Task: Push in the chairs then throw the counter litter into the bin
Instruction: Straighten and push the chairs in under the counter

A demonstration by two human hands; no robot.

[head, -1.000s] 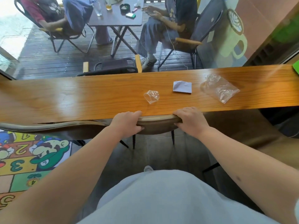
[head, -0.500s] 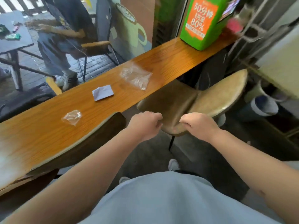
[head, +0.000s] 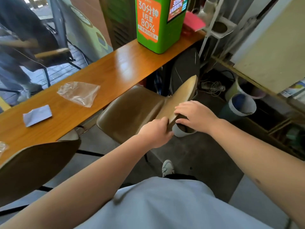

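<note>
A brown chair (head: 132, 111) stands turned at an angle beside the wooden counter (head: 105, 70), its seat partly under the edge. My left hand (head: 155, 133) and my right hand (head: 196, 115) both grip the top of its backrest. On the counter lie a clear plastic bag (head: 79, 93), a folded white paper (head: 37, 115) and a small crumpled plastic wrapper (head: 2, 147) at the far left. A second brown chair (head: 34, 164) sits pushed against the counter at lower left. A lined bin (head: 241, 104) stands on the floor to the right.
A green box with orange print (head: 158, 23) stands on the counter's far end beside a pink item (head: 194, 22). A white wire rack (head: 216, 25), cables and a small grey pot (head: 181, 132) crowd the right side. Beyond the window a person sits on a folding chair.
I have turned right from the first chair, which is now pushed to the counter, and both hands have taken hold of the second chair's backrest, which has swung round edge-on.
</note>
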